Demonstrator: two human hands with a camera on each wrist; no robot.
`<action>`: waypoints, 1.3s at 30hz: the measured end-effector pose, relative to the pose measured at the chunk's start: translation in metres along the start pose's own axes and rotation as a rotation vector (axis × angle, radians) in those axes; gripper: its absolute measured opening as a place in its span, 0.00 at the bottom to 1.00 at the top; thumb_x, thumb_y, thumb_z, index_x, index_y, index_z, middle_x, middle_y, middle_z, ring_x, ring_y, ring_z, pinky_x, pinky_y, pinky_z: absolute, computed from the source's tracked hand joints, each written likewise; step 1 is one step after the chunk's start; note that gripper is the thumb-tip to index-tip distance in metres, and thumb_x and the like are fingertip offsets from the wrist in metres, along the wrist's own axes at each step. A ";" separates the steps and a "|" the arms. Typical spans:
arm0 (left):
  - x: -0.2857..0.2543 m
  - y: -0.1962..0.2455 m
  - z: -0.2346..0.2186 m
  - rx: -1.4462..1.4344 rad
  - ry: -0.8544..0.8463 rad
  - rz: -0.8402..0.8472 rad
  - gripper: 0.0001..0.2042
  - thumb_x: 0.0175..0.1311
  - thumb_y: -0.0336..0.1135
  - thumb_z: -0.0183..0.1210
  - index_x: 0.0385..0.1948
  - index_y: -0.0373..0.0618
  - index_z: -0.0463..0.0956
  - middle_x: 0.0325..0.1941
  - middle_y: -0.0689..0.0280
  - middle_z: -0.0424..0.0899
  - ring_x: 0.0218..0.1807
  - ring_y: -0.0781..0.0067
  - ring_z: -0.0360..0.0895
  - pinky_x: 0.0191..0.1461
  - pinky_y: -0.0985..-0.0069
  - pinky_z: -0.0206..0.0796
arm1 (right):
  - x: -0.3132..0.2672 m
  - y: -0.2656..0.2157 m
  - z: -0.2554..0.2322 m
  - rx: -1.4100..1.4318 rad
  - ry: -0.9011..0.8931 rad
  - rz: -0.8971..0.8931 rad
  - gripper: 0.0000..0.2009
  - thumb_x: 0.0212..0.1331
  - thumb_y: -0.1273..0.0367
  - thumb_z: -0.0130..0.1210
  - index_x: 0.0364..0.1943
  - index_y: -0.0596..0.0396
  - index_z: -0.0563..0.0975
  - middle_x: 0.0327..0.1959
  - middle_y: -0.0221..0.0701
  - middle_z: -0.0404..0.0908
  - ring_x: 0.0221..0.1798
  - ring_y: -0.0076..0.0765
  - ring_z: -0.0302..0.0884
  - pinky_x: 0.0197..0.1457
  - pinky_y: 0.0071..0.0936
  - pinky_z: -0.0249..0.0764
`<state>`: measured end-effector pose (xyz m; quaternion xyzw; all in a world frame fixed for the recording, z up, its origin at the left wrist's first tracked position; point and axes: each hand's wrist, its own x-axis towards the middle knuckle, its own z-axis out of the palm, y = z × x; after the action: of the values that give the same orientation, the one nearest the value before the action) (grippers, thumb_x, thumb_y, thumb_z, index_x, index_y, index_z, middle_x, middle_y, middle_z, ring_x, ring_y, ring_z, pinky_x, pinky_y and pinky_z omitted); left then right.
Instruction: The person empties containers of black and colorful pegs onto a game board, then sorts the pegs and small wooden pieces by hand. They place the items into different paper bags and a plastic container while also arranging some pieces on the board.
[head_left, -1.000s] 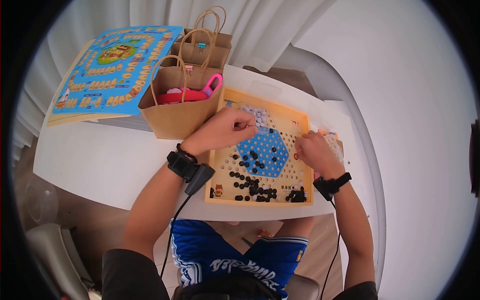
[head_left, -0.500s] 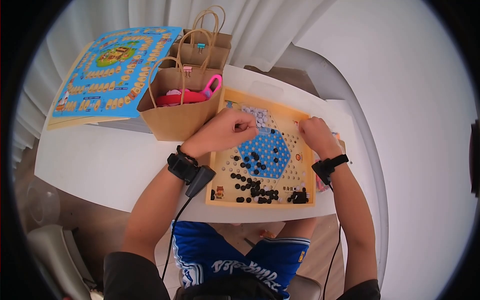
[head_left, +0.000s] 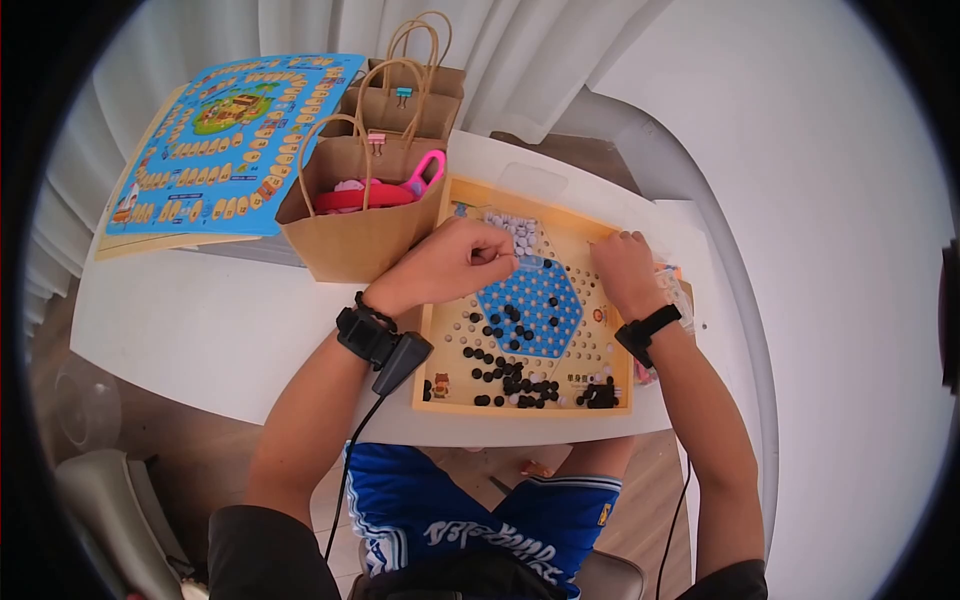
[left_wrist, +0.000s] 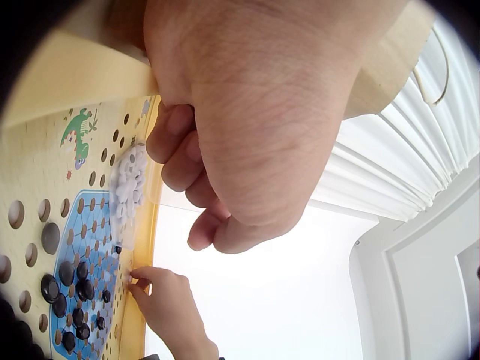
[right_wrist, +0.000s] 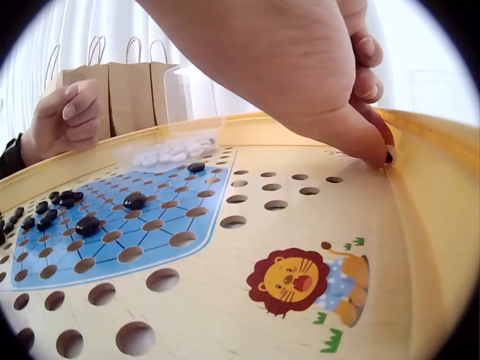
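Note:
My left hand (head_left: 450, 265) hangs over the left side of a wooden game board (head_left: 520, 410), near a clear box of white pieces (head_left: 522, 236). Its fingers curl in with thumb and forefinger together, and nothing shows between them. At the board's far right corner, my right hand (head_left: 628, 275) reaches down inside the raised rim. Between its thumb and forefinger it pinches a small dark game piece (right_wrist: 389, 157), mostly covered by the fingertips. Black pieces (right_wrist: 88, 226) lie on the blue hexagon (head_left: 555, 335), and many more are gathered toward the near edge.
Brown paper bags (head_left: 370, 235) stand left of the board, the nearest with pink-handled scissors (head_left: 428, 175) in it. A blue printed game sheet (head_left: 230, 140) lies behind them. A small clear packet (head_left: 676, 290) sits beside the board's right rim. The table's near edge (head_left: 560, 432) is close to the person's lap.
My right hand has moved away from the body along the board's right side, to the far corner, then shifted slightly left. My left hand has stayed in place.

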<state>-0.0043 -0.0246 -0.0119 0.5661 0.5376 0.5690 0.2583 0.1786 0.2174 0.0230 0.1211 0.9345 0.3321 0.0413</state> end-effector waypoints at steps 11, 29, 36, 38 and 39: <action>0.001 -0.002 0.001 0.008 0.003 0.019 0.11 0.70 0.30 0.61 0.25 0.40 0.73 0.18 0.78 0.61 0.24 0.87 0.55 0.28 0.78 0.48 | -0.004 0.006 0.003 0.185 -0.035 0.035 0.02 0.55 0.75 0.62 0.28 0.53 0.84 0.29 0.40 0.87 0.39 0.48 0.89 0.45 0.43 0.81; 0.000 0.003 -0.001 -0.015 -0.013 -0.038 0.12 0.70 0.30 0.61 0.24 0.40 0.72 0.19 0.78 0.60 0.25 0.88 0.55 0.29 0.79 0.48 | 0.004 0.035 -0.028 1.484 0.078 0.189 0.09 0.66 0.70 0.61 0.43 0.61 0.85 0.30 0.30 0.86 0.31 0.24 0.80 0.37 0.22 0.75; 0.000 0.004 0.001 -0.042 -0.009 -0.067 0.13 0.69 0.30 0.62 0.23 0.38 0.70 0.17 0.74 0.58 0.23 0.83 0.52 0.28 0.75 0.47 | -0.081 0.043 0.009 2.260 0.241 0.542 0.10 0.73 0.68 0.55 0.31 0.57 0.78 0.20 0.20 0.65 0.22 0.17 0.59 0.27 0.19 0.55; 0.000 0.006 0.002 -0.055 -0.022 -0.071 0.13 0.69 0.30 0.62 0.23 0.38 0.71 0.18 0.75 0.58 0.24 0.84 0.52 0.28 0.75 0.47 | -0.087 0.040 0.019 2.340 0.281 0.563 0.12 0.73 0.68 0.55 0.29 0.55 0.75 0.20 0.19 0.62 0.22 0.17 0.57 0.27 0.19 0.53; 0.000 0.009 0.002 -0.038 -0.016 -0.101 0.13 0.70 0.29 0.62 0.24 0.38 0.71 0.18 0.76 0.58 0.24 0.85 0.52 0.28 0.76 0.47 | -0.090 0.040 0.023 2.412 0.308 0.573 0.14 0.73 0.68 0.55 0.27 0.52 0.72 0.20 0.18 0.60 0.21 0.16 0.55 0.26 0.20 0.51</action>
<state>-0.0001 -0.0266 -0.0045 0.5379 0.5523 0.5608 0.3019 0.2769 0.2385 0.0300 0.2407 0.5780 -0.7280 -0.2794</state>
